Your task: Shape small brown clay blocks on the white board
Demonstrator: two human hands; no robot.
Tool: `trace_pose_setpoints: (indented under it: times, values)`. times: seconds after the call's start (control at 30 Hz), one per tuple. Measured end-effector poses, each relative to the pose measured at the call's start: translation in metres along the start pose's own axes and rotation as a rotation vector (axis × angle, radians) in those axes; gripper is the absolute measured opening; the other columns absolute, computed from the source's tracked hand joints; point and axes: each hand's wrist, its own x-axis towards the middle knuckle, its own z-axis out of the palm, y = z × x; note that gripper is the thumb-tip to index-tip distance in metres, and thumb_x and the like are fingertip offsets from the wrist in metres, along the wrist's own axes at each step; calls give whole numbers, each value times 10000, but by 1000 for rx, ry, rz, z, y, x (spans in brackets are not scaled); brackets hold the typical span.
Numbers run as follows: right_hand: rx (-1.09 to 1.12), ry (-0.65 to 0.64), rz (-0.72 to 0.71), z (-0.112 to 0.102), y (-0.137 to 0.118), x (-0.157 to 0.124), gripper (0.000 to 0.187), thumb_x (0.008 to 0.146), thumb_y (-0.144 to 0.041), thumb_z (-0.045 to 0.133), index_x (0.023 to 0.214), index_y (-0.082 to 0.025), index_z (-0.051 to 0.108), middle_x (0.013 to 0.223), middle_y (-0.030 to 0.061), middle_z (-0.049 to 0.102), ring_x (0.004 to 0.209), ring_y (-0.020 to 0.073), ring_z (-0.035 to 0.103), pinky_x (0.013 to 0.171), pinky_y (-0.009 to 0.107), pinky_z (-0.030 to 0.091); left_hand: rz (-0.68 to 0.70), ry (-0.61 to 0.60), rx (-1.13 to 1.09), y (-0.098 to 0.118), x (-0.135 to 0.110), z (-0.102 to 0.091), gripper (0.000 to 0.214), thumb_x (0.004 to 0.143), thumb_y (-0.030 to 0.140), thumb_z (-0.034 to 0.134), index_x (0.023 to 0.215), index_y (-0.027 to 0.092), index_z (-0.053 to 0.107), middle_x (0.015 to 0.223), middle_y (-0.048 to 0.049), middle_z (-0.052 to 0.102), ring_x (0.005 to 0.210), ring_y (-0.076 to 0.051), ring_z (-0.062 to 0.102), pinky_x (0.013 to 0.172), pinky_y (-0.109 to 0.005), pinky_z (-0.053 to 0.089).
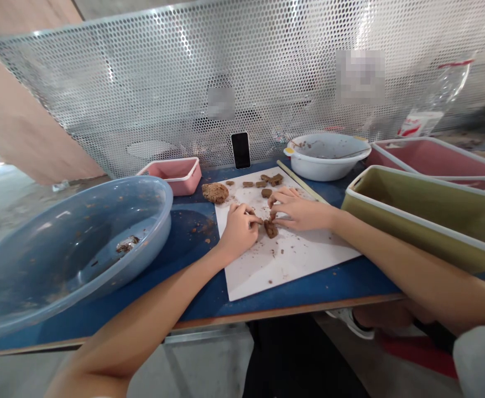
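Observation:
On a white board (pixel 259 276) lies a small brown crumbly chunk (pixel 271 229), its kind unclear. My left hand (pixel 241 228) is closed, fingers curled, thumb and index finger pinching at the chunk's left edge. From the other side my right hand (pixel 295 210) bends over the chunk, its thumb and fingertips gripping the top edge. Just beyond my fingers sits a smooth brown piece (pixel 266 193). Several more brown pieces (pixel 262 184) lie along the board's far part. A larger rough brown lump (pixel 215 193) rests at the board's far left corner. Crumbs are scattered around my hands.
A large blue basin (pixel 159 221) stands left, with a small pink bin (pixel 190 176) behind it. A phone (pixel 241 150) leans on the perforated metal screen (pixel 151 83). Right are a stick (pixel 302 181), a white basin (pixel 319 168), an olive bin (pixel 391 221) and a bottle (pixel 437 99).

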Motion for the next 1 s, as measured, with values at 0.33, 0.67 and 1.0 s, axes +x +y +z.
trace_pose_setpoints:
  times: [0.33,0.67,1.0]
  values:
    - [13,4,-6,0,0,-1,317,1159,-445,554,1095,-243,789,1329,146,663,1312,363,548,1136,585,455,-3,-10,4,0,-1,-1,404,948,34,639,966,278,961,1102,-116,734,1136,-325,584,1123,-538,565]
    - [3,20,-10,1,-1,-1,320,1157,-438,555,1064,-243,791,1317,147,669,1308,363,551,1122,578,453,12,-17,7,-1,0,1,401,941,29,647,997,272,961,1098,-117,727,1121,-323,577,1112,-541,565]
    - [-3,52,10,-2,-4,-2,279,1134,-408,588,1055,-242,797,1338,147,683,1344,369,563,1153,616,455,-12,-18,24,1,-1,-1,392,938,19,659,995,261,962,1098,-117,735,1128,-322,576,1111,-520,560]
